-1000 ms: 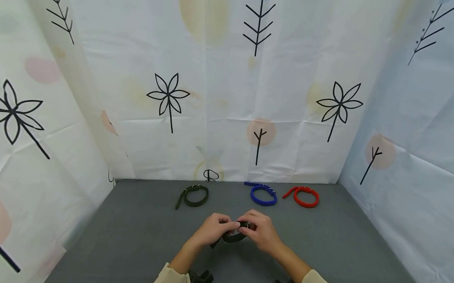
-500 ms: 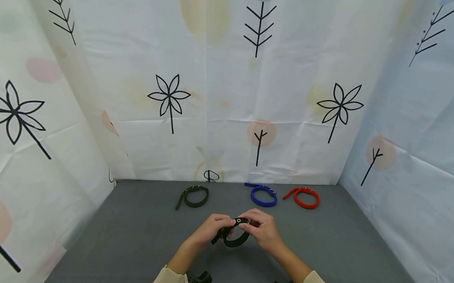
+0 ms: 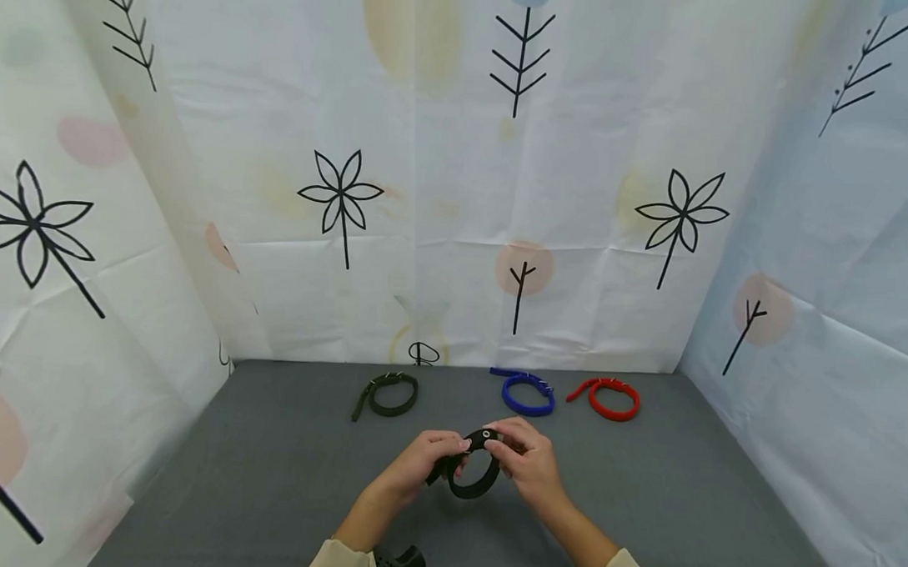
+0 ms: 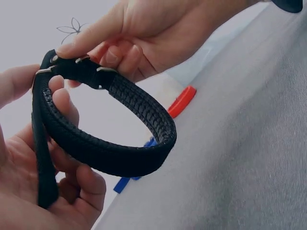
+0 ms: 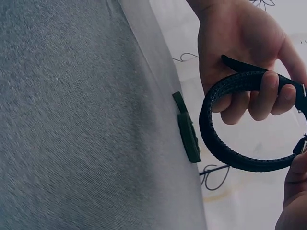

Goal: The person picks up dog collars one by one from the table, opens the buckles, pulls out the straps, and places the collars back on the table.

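Pinches the black collar [image 4: 115, 158] at its top from two sides, with the left hand [image 3: 421, 459] at the buckle [image 4: 43, 71] and the right hand [image 3: 530, 465] just opposite. Has a narrow grip in each, holding strap between thumb and bent fingers, with the two thumb tips near each other. Shows an eyelet [image 3: 486, 434] on the short stretch of strap between them. Lets the rounded loop hang below this pinch, in the space between the hands, lower than both thumbs. Curls left fingertips over the band, and lets the tail [image 4: 44, 179] drop down past the left palm. Presses the right thumb flat on the strap close to the buckle. Holds all this above the table [image 3: 282, 478], well apart from three more collars farther back. Has the green collar [image 3: 393, 411] beyond the left hand, the blue collar [image 3: 527, 410] beyond the right and the red collar [image 3: 613, 415] farther right, each coiled in a ring. Wears cream sleeves [image 3: 344, 559] and faces a pale printed cloth [image 3: 458, 175].
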`<state>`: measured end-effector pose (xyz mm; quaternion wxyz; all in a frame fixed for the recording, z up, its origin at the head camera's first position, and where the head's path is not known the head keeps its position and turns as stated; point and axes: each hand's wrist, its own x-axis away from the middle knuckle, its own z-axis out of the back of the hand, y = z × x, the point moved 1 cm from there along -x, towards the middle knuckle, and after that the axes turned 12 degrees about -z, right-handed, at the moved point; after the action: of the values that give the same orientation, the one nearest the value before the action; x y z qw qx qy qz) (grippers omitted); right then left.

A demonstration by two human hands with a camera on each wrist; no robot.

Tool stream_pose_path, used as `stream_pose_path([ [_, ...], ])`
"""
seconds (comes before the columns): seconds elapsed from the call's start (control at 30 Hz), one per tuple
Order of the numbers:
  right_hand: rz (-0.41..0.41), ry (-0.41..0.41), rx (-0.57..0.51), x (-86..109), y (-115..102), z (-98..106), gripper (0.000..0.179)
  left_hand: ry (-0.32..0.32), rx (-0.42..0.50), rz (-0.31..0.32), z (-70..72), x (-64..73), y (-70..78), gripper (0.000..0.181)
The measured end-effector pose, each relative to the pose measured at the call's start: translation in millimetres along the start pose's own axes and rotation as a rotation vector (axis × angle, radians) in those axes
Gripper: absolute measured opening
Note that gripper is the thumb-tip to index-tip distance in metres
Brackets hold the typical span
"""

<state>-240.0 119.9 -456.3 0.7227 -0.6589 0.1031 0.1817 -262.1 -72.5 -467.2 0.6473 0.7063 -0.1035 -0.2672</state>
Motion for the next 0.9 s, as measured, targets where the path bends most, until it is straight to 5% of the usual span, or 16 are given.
stream_pose_path([
  [0.33,-0.101,0.079,-0.017,8.3,-9.7,-5.4,0.011,0.035,-0.068,0.013,0.2,1.5,-0.8,0.040],
  [0.57,0.018,-0.020,0.058,5.4,-8.4,3.0,0.013,0.032,-0.073,-0.009,-4.5,0.2,3.7,0.032],
  [0.77,0.139,-0.146,0.190,2.1,-18.5,11.8,0.022,0.026,-0.232,-0.072,-11.8,-0.7,12.7,0.028],
  [0.9,0.209,-0.149,0.285,1.4,-26.7,12.2,0.024,0.044,-0.306,-0.089,-17.1,-0.6,15.2,0.025],
])
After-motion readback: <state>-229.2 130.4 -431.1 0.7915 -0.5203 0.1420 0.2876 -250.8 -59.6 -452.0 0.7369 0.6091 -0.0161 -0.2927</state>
